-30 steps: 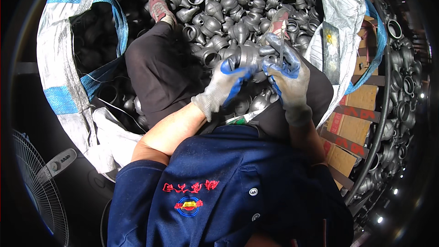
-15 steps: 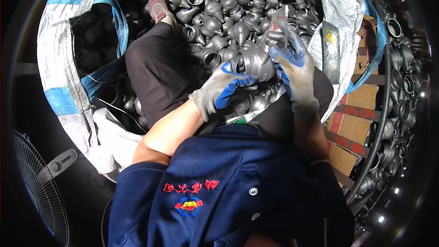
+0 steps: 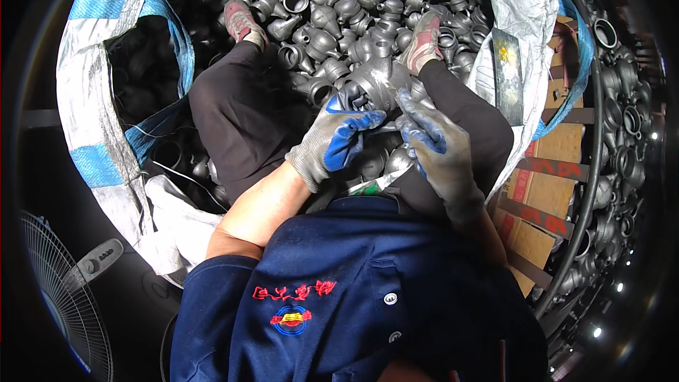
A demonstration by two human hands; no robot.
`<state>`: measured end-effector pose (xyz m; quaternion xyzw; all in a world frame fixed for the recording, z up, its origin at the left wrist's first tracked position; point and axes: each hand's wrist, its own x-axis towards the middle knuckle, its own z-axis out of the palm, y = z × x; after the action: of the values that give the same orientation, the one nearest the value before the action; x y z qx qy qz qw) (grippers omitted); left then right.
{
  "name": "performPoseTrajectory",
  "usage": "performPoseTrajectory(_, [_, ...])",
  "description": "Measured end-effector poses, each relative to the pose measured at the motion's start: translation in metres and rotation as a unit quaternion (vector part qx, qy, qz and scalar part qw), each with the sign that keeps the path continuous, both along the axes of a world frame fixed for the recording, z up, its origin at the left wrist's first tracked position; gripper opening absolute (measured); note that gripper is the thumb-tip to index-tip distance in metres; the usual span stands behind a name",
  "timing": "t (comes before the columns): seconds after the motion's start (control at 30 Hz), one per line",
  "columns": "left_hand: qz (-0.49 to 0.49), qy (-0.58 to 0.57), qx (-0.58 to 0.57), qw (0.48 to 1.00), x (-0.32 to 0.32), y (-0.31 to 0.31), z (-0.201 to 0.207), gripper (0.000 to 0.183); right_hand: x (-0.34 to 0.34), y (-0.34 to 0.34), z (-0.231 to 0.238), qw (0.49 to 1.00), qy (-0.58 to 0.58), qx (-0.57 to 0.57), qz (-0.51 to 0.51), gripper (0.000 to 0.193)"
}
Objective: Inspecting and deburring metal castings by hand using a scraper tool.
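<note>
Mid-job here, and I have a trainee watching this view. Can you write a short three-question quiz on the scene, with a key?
1. Which hand has its fingers on the left end of the large grey part? A) left B) right C) neither
2. True or false: the right hand is bare.
3. In which lower corner of the view is the fan?

Key:
1. A, the left hand.
2. False; it wears a grey and blue glove.
3. The lower left.
</note>
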<state>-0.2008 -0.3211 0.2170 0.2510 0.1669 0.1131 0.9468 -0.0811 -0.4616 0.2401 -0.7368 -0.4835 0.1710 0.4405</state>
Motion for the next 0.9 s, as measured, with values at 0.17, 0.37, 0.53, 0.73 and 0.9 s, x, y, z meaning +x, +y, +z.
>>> performPoseTrajectory(0.17, [0.012, 0.025, 0.006, 1.000, -0.001, -0.001, -0.005, 0.045, -0.007, 0.004, 0.002, 1.000, -0.013, -0.018, -0.011, 0.036])
performPoseTrajectory(0.37, [0.004, 0.037, 0.036, 0.999, -0.003, 0.002, -0.017, 0.039, -0.008, 0.007, 0.007, 0.996, -0.083, -0.024, 0.015, 0.036])
performPoseTrajectory(0.53, [0.020, 0.059, 0.023, 0.998, 0.000, -0.001, 0.007, 0.022, -0.013, 0.002, 0.009, 0.985, -0.127, -0.114, 0.010, 0.036])
performPoseTrajectory(0.73, [0.024, 0.012, 0.023, 0.999, 0.001, -0.002, -0.010, 0.031, -0.012, -0.001, 0.015, 0.967, -0.197, -0.157, 0.049, 0.037])
performPoseTrajectory(0.9, [0.013, -0.021, 0.553, 0.833, -0.012, 0.009, -0.035, 0.032, -0.008, -0.009, 0.012, 0.975, -0.171, -0.128, 0.056, 0.034])
